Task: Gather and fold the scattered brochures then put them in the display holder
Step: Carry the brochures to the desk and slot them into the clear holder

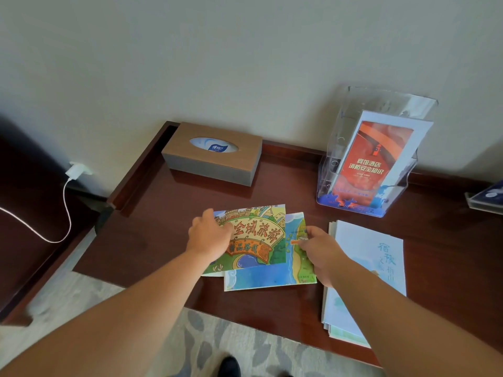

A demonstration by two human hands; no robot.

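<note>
**Fig. Squaring and folding a brochure at the counter.**

Nearest, two bare forearms reach forward over the patterned carpet [245, 336] and the front edge of the dark wooden counter [152, 240]. At the right front lies a stack of pale blue brochures [364, 268], flat and just beside the right wrist.

Mid-counter lies the illustrated map brochure [253, 240]. Its green-and-orange panel sits skewed over a blue panel, so the edges do not line up.

The step in hand appears to be the fold. It would go best if the upper panel were turned until its corners meet those of the lower one. One hand should pin the paper flat while the other runs the crease outward. A crease made on skewed panels would likely leave it too wide for the holder.

The left grip [209, 235] covers the upper panel's left edge, back of the hand up, thumb pointing away, fingers bent onto the paper. Whether it pinches or only presses cannot be told. The right grip [321, 248] is narrow, with thumb and fingertips nipping the blue panel's right margin and the wrist low.

Farther back, at the right, the clear acrylic display holder [334, 148] stands upright with a red leaflet [378, 156] leaning inside. A brown tissue box [212, 159] sits at the back left against the wall.
</note>
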